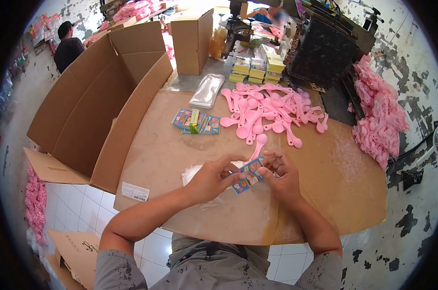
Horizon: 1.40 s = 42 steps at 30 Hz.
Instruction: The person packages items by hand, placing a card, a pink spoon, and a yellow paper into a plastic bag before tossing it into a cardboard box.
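A small blue printed card [239,186] is held at a slant between my hands, low over the cardboard-covered table. My left hand [210,180] pinches its left side with the thumb, fingers curled behind. On the right end, the thumb of my right hand [282,180] presses the card, its fingers bent above. A pink measuring spoon [261,140] sticks out just beyond the card, its handle hidden behind card and fingers. Thin clear plastic bags [191,174] lie beneath my left hand. Farther off is a heap of pink spoons [272,107], with blue cards [210,124] stacked to its left.
A large open carton [132,121] stands left of the table. Behind the spoons are clear sleeves [207,91], bundled yellow-edged cards [257,67], a tall box [191,43] and a black machine [320,53]. Pink bagged goods [378,116] hang at right. Other people are at the back.
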Tool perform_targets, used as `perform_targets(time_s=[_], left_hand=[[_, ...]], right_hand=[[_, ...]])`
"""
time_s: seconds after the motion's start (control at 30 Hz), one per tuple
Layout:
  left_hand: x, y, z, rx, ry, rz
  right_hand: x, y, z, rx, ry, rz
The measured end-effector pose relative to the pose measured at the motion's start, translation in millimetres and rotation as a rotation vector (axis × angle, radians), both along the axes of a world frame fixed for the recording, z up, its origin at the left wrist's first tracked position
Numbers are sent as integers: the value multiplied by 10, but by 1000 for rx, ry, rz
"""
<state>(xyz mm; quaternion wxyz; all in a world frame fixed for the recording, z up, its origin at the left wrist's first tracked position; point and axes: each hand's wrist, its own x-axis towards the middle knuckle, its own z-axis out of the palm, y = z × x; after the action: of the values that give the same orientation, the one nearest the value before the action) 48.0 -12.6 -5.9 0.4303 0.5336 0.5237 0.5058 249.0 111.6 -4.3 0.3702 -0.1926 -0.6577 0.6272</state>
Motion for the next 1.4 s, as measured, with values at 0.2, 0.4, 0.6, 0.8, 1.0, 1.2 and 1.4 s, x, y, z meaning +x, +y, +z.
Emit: perform_targets(time_s=[0.2, 0.4, 0.6, 0.8, 1.0, 1.2, 1.4], left_hand=[[-40, 22, -61, 40, 78, 21], [-118, 55, 39, -30, -162, 73], [-191, 101, -74, -47, -239, -64], [-179, 87, -33, 22, -348, -78], [-120, 32, 44, 38, -312, -63], [-129, 49, -21, 11, -338, -100], [-127, 66, -63, 16, -372, -110]], right_hand=[[31, 93, 103, 682, -233, 222], [4, 694, 279, 914, -487, 203], [-113, 967, 326, 1146, -656, 256], [-73, 958, 271, 1249, -519, -55], [-181, 336, 574, 151, -31, 55], [-307, 240, 615, 160, 35, -38], [-344, 145, 465, 169, 125, -101]])
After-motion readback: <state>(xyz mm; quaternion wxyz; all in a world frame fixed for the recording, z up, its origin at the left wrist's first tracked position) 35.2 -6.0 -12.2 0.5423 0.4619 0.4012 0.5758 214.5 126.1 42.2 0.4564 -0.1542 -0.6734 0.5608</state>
